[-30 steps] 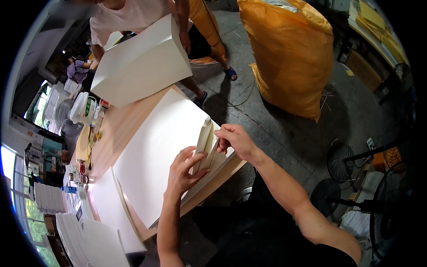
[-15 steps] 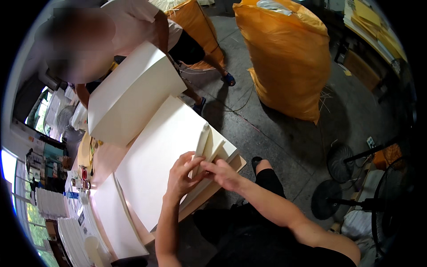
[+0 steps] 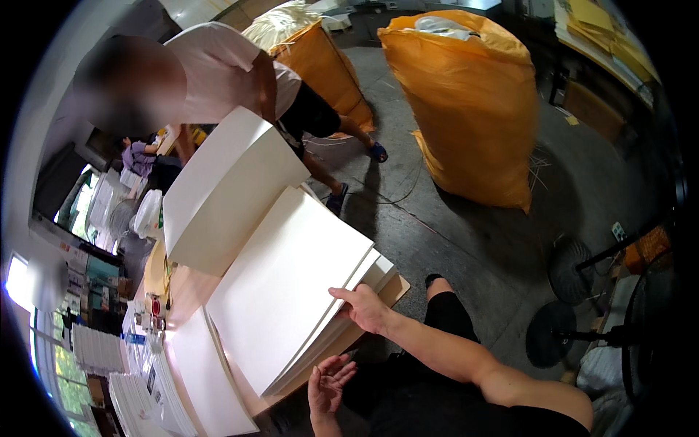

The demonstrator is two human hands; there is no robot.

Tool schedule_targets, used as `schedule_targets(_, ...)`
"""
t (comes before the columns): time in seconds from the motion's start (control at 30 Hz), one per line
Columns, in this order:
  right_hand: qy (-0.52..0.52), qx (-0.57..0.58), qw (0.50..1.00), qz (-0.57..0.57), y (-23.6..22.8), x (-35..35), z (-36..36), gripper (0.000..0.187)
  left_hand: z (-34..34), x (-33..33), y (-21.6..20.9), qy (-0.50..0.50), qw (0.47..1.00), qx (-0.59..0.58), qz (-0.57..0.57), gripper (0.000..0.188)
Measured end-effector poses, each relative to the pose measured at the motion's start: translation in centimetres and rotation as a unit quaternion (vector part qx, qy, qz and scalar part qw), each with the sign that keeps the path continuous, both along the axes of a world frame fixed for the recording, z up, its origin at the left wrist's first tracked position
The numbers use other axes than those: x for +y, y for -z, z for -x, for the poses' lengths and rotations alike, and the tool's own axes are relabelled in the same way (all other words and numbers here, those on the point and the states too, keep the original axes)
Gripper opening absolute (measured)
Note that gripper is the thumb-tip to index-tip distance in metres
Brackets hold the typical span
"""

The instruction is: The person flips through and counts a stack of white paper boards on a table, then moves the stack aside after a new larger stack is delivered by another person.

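Observation:
A stack of large white sheets (image 3: 284,277) lies on the table in front of me, its near right edges slightly fanned. My right hand (image 3: 366,309) pinches the top sheets at that edge, thumb above and fingers hidden beneath. Below the stack's near edge, my left hand (image 3: 331,384) hangs in the air, palm turned up, fingers apart and holding nothing. Across the table, a person (image 3: 226,80) in a white shirt bends over another large white sheet (image 3: 233,189), which stands bowed upward.
More white sheets (image 3: 207,371) lie left of the stack on the wooden table (image 3: 191,288). Tall orange sacks (image 3: 462,109) stand on the grey floor beyond. Black fan stands (image 3: 550,333) are at my right. Paper piles (image 3: 98,349) line the left side.
Both hands were together on curled sheet corners; those corners now lie flat. My left hand has let go and moved down toward me, while the right stays at the stack's edge.

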State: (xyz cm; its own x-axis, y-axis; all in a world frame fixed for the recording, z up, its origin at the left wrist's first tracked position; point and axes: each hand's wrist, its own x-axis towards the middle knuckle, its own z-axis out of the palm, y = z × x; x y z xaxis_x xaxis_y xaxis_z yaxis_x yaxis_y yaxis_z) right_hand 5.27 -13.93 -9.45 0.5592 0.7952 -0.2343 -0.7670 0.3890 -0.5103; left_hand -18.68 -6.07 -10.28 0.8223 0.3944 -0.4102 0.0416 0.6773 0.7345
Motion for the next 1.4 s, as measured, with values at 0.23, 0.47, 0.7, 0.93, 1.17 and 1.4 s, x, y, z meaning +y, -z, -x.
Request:
schedule_targets(0.23,0.014,0.033,0.999,0.009,-1.9,0.3,-0.2,0.043,5.5,8.6,1.1,-0.352,0.891,-0.286,0.027,0.083)
schedule_targets(0.47,0.047,0.067,0.996,0.046,1.1,-0.4,-0.4,0.048,12.9,19.7,-1.0,-0.12,0.981,-0.145,-0.047,0.091)
schedule_targets(0.7,0.104,-0.019,0.985,0.137,1.2,0.4,-1.2,0.046,9.7,21.5,-4.2,-0.037,0.98,0.117,-0.157,0.058)
schedule_targets(0.93,0.052,-0.185,0.977,0.096,-4.7,1.9,5.0,0.059,21.1,10.7,-8.1,-0.127,0.902,0.166,-0.378,0.061)
schedule_targets(1.17,-0.243,-0.233,0.941,-0.022,-6.1,24.7,11.7,0.043,31.6,10.1,0.0,-0.49,0.837,-0.054,-0.237,0.049)
schedule_targets(1.4,-0.299,-0.158,0.941,0.014,-3.7,47.6,19.4,0.038,33.8,19.8,4.1,-0.563,0.806,-0.146,-0.109,0.051)
